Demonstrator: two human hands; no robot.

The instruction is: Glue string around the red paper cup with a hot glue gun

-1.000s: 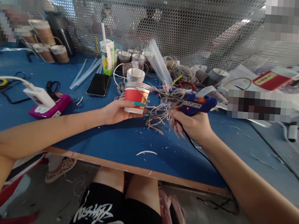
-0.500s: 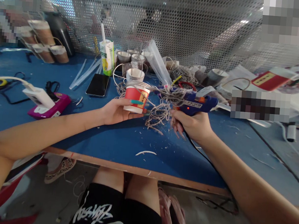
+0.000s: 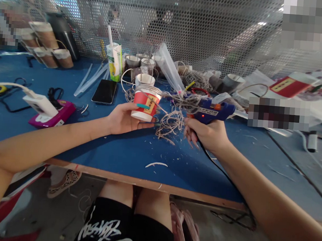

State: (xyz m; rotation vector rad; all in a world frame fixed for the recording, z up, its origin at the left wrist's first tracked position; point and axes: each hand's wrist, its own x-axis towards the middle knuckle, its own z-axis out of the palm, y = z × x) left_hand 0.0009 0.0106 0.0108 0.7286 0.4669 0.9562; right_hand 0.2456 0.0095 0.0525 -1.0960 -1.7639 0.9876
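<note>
My left hand (image 3: 124, 118) grips a red and white paper cup (image 3: 140, 98), which tilts a little above the table. Grey twine circles the cup near its rim. In my right hand (image 3: 206, 133) is a blue hot glue gun (image 3: 213, 111) with a small red light lit; its front points left toward the cup. A loose tangle of twine (image 3: 172, 123) hangs between cup and gun, partly hiding the gun's front. The tip of the gun is hard to make out behind the strands.
Behind the cup stand several twine-wrapped cups (image 3: 132, 62) and a drink carton (image 3: 114, 63). A phone (image 3: 104, 91) lies left of them. A purple power strip (image 3: 52, 115) with a white plug sits farther left. A black cord (image 3: 216, 162) runs from the gun over the table's front edge.
The cup in my left hand has tilted slightly, and the fingers beneath it have shifted a little. My right hand and the glue gun stay almost still.
</note>
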